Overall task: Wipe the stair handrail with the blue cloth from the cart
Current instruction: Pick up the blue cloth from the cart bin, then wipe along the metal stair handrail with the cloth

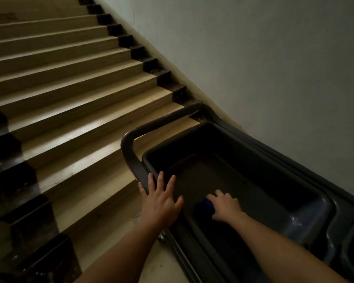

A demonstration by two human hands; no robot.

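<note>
No legible text, label, brand, number or sign anywhere in view. The dark cart (243, 160) shows plain unmarked surfaces on its tray walls and handle bar; lighting is dim. The wall to the right of the cart and the stair steps to its left carry no markings either.

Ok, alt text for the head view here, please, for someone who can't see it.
The right hand reaches into a dark cart tray and closes on a blue cloth, while the left hand rests open on the tray's rim. Tan stairs rise ahead beside a pale wall.
</note>
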